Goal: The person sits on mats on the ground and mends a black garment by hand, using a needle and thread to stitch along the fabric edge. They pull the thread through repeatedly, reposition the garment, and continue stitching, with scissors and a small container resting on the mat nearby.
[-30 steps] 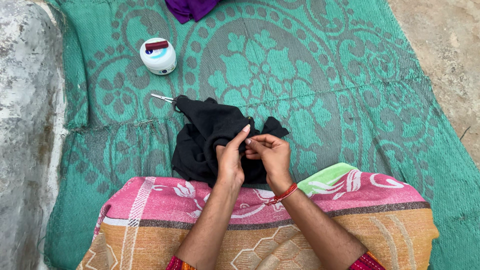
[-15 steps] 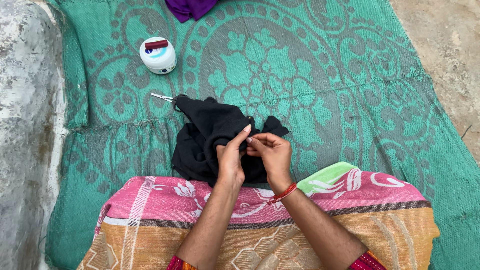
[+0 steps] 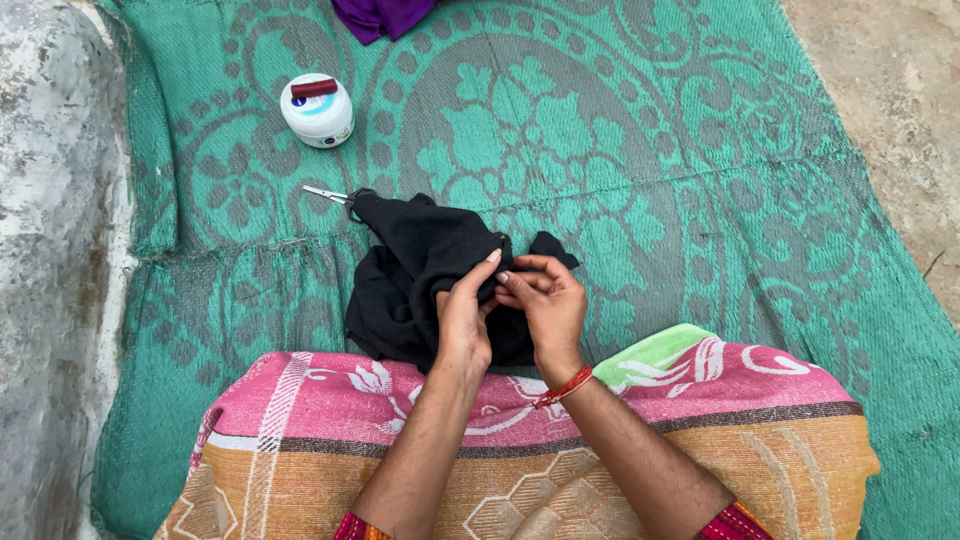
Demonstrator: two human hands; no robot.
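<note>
A crumpled black cloth [image 3: 420, 270] lies on the green patterned mat [image 3: 640, 150] just past my lap. My left hand [image 3: 462, 320] pinches a fold of the cloth, thumb and forefinger raised at its upper edge. My right hand [image 3: 545, 305], with a red band on the wrist, has its fingertips closed on the same fold right beside the left thumb. Whether a needle sits between the fingers is too small to tell. A pair of scissors [image 3: 330, 194] pokes out from under the cloth's far left corner.
A small white round jar [image 3: 317, 112] with a dark red spool on its lid stands at the mat's far left. Purple fabric [image 3: 385, 15] lies at the top edge. A pink and orange blanket [image 3: 300, 440] covers my lap. A grey wall [image 3: 50, 250] runs along the left; bare ground at right.
Both hands stay on the same fold of black cloth; my right fingers have shifted slightly toward the left thumb. Nothing else has moved.
</note>
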